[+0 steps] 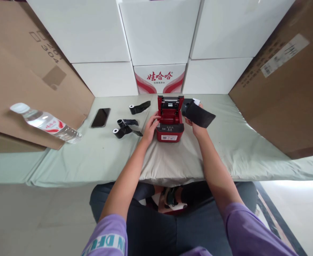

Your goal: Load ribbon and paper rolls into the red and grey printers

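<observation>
A small red and black receipt printer [169, 128] stands on the cloth with its lid [170, 103] raised, so its red inner bay shows. My left hand [150, 128] grips its left side, fingers against the wall near the rim. Just right of the printer, my right hand [195, 124] is closed around a roll of black paper [201, 114] whose loose end hangs out over the wrist. That roll hides part of my right fingers. Farther left lie three more rolls with black tails: a back roll [139, 107], a middle roll [127, 122] and a front roll [122, 132].
A black phone [101, 117] lies on the green cloth [97, 156] at left. Beside it a water bottle [48, 122] leans at an angle. Cardboard boxes [15, 71] [289, 106] flank both sides, and white cartons [158, 35] wall off the back.
</observation>
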A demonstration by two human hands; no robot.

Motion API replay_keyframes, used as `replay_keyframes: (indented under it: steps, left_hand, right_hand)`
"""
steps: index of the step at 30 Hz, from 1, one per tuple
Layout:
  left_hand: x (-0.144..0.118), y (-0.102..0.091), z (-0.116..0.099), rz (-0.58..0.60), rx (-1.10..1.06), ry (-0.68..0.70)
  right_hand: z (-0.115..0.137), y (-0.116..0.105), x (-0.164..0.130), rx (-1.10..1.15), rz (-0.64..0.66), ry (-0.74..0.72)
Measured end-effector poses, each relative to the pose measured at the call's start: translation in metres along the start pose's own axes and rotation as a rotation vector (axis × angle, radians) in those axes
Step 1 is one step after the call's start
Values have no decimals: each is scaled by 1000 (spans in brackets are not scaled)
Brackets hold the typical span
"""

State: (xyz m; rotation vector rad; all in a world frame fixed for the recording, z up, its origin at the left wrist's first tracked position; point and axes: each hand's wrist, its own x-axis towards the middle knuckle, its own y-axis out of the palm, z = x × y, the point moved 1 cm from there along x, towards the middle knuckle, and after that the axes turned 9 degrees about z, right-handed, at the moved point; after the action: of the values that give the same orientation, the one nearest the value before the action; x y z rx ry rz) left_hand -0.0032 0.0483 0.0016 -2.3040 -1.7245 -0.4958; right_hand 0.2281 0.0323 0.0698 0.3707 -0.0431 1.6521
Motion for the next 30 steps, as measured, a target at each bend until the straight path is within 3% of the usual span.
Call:
replay_keyframes:
  steps: [3, 7, 11, 15, 18, 25, 30]
  left_hand:
    - [1, 0, 2, -2, 14, 7]
    - [1, -1, 2, 3, 31, 21]
    - [2, -2, 0, 3, 37, 33]
    - [3, 1, -2, -9, 59, 41]
    - [1, 4, -6, -36, 75, 57]
    - [-2, 7, -10, -80, 158, 108]
    - [0, 5, -1, -149, 167, 40]
  right_hand:
    - [2, -4, 3, -220, -31, -178]
    - [8, -5, 10, -611, 134, -285]
    - [17, 5, 15, -994, 328, -202]
    - [21, 17, 21, -1247, 381, -86]
    - [20, 22, 25, -1243, 404, -94]
    - [8, 34, 28, -1006, 417, -217]
    - [-3, 33, 25, -866, 365, -261]
